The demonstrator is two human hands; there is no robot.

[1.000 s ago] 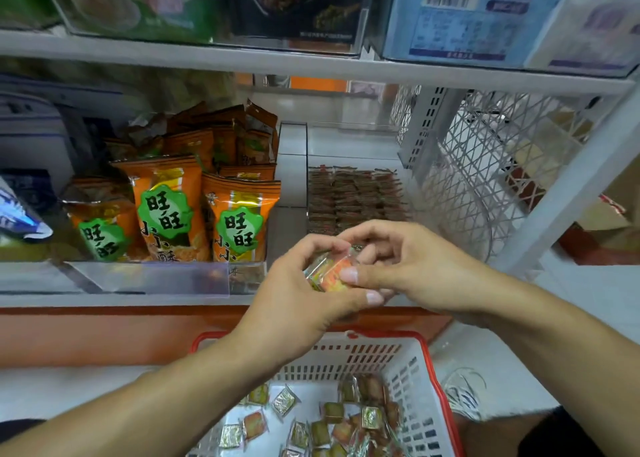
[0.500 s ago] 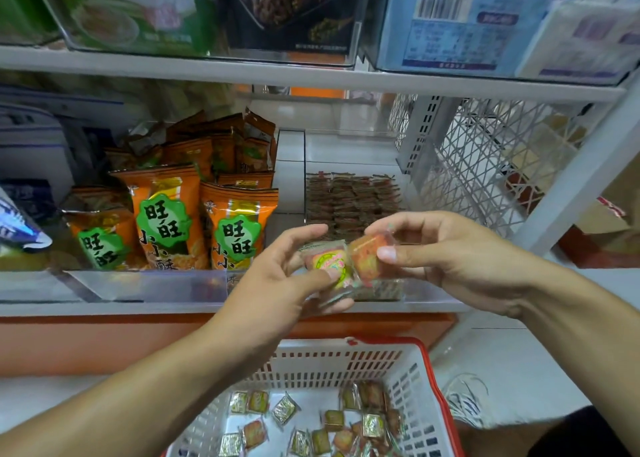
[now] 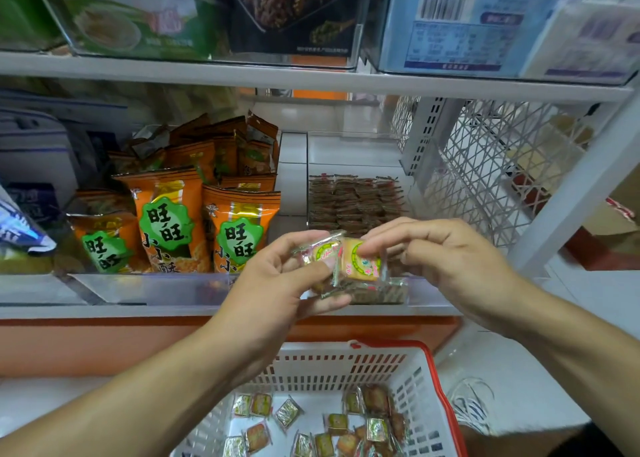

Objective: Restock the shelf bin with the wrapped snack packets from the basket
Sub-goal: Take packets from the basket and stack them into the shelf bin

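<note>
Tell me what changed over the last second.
The hands parted: one second ago they pinched the small clear-wrapped snack packets together, now the left hand holds the pink-labelled packet and the right hand the yellow one. Both rose slightly toward the clear shelf bin. The red-rimmed white basket stayed.

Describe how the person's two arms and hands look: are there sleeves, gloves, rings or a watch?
Both forearms are bare up to the frame edge: no sleeves show. The left hand and the right hand wear no gloves, and no ring, watch or bracelet shows on either. The fingernails are short and unpainted. Only dark clothing shows at the lower corners of the picture.
</note>
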